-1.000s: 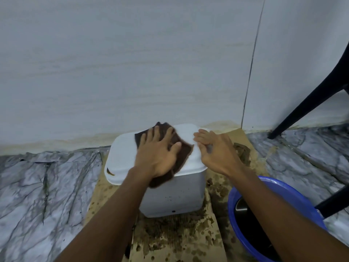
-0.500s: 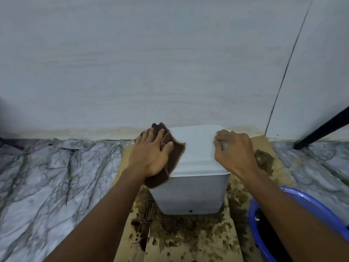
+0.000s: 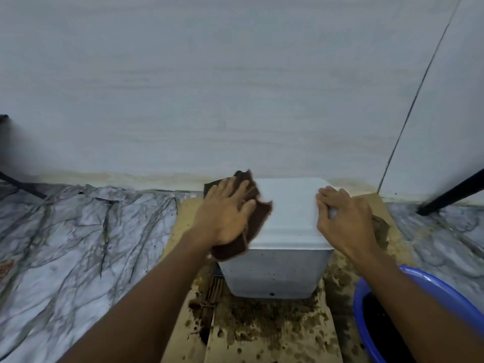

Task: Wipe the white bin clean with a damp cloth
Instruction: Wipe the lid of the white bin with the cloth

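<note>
The white bin (image 3: pixel 282 268) stands upside down on stained cardboard, its flat base facing up. A dark brown cloth (image 3: pixel 258 213) lies over the bin's left top edge. My left hand (image 3: pixel 225 213) presses flat on the cloth with fingers spread and straight. My right hand (image 3: pixel 343 218) grips the bin's right top edge, fingers curled over the rim. Dark specks dot the bin's front wall.
Stained brown cardboard (image 3: pixel 272 334) covers the marbled floor (image 3: pixel 78 239) under the bin. A blue basin (image 3: pixel 429 289) with dark water sits at the lower right. A black chair leg (image 3: pixel 453 192) slants at the right. The white wall (image 3: pixel 235 87) rises just behind the bin.
My left hand slid the cloth from the middle of the bin's top to its left edge. My right hand went from hovering open to gripping the right edge.
</note>
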Demonstrator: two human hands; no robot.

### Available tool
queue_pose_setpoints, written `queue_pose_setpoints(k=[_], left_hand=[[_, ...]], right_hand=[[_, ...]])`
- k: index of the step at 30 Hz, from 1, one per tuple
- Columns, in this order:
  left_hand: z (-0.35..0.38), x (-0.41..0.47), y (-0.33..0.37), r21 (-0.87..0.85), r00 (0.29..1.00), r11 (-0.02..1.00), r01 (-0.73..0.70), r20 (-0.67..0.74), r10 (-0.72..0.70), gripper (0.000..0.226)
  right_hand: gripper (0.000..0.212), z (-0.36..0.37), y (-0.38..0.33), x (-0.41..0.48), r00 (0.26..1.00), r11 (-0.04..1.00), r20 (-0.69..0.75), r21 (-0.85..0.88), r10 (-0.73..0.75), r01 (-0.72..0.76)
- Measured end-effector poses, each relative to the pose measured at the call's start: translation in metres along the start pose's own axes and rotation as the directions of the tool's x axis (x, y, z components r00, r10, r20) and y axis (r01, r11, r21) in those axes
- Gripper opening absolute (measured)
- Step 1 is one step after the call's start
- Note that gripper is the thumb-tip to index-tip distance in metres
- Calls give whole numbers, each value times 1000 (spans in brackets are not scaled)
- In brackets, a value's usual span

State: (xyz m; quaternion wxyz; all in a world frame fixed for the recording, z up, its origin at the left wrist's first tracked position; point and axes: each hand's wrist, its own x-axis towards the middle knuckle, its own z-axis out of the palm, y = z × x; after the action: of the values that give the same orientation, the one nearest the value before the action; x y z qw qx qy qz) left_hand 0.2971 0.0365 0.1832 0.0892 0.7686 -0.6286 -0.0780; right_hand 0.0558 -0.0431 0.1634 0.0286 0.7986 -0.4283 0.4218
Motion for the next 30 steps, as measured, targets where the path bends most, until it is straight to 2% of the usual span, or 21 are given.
queue_pose_setpoints(k=[3, 6, 8, 12, 14, 16, 19, 22, 25, 28, 30], left_hand=[[-5, 13, -25, -137, 989, 980, 148, 28, -145, 64], [-2, 23, -13, -60, 982, 981, 187, 7, -186, 65], [1, 24, 11, 14, 992, 991, 130, -4, -130, 67], [10, 25, 50, 23, 995, 996, -91, 51, 90, 68], [4, 34, 46, 6, 991, 994, -107, 77, 106, 71], [-3, 44, 29, 10, 996, 999, -50, 68, 50, 75], [-12, 59, 1, 43, 997, 999, 31, 65, -34, 75], [-16, 67, -18, -23, 993, 997, 79, 94, -77, 72], [-16, 71, -24, -56, 991, 994, 95, 95, -89, 70], [-15, 70, -21, -58, 991, 993, 106, 87, -101, 69], [-14, 69, -19, -62, 989, 989, 134, 77, -129, 67]], right_hand=[[11, 3, -1, 0, 1000, 1000, -23, 21, 15, -15], [8, 7, 3, 0, 999, 999, -10, 41, 36, -36], [8, 8, 3, 0, 998, 997, 12, 52, 58, -58], [8, 4, 0, 0, 991, 992, 62, 28, 123, -124], [20, 0, -3, 2, 969, 978, 154, 51, 192, -201], [40, -2, -11, -4, 930, 975, 302, 21, 207, -223], [62, 2, -19, -26, 939, 998, 342, -62, 36, -16], [74, 8, -12, -38, 956, 993, 269, 8, -116, 118], [93, 14, 1, -34, 951, 975, 223, -3, -214, 220], [90, 20, 17, -23, 931, 948, 179, 34, -317, 316], [90, 21, 32, -10, 906, 934, 227, 99, -357, 344]])
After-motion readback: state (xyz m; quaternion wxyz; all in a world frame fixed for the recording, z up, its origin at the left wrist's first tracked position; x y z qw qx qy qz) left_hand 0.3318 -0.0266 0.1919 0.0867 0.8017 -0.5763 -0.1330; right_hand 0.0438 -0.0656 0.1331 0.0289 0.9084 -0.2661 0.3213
